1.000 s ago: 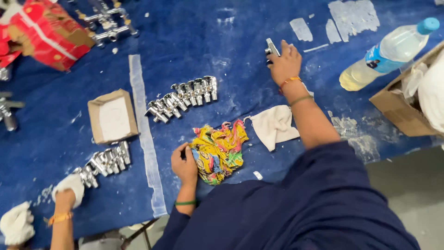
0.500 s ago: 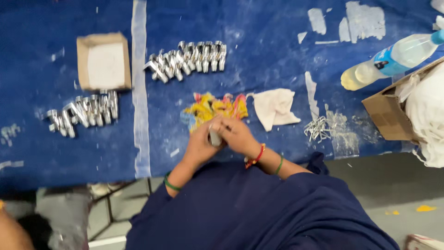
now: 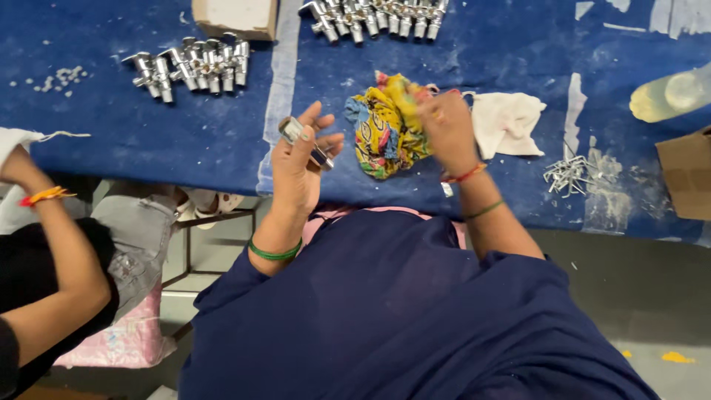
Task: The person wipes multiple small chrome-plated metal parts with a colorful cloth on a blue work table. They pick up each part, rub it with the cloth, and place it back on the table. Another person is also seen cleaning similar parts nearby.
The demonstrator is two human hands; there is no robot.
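Note:
My left hand [image 3: 300, 164] holds a small shiny metal valve part [image 3: 304, 141] above the near edge of the blue-covered table [image 3: 185, 141]. My right hand [image 3: 446, 130] is blurred and rests on a crumpled yellow patterned cloth [image 3: 385, 122], gripping its right side. A white cloth [image 3: 509, 122] lies just right of that hand. Two rows of chrome valve fittings lie farther back, one row at the left [image 3: 191, 65] and one at the top centre [image 3: 378, 16].
A cardboard box [image 3: 235, 16] sits at the top edge. A plastic bottle [image 3: 670, 92] and a brown carton [image 3: 685, 172] are at the right. Small metal clips [image 3: 569, 172] lie near them. Another person's arm [image 3: 52, 244] with a cloth-wrapped hand is at the left.
My hands have separated: the left now holds the metal part up alone, while the right has moved onto the yellow cloth. The view has shifted closer and lower over the table.

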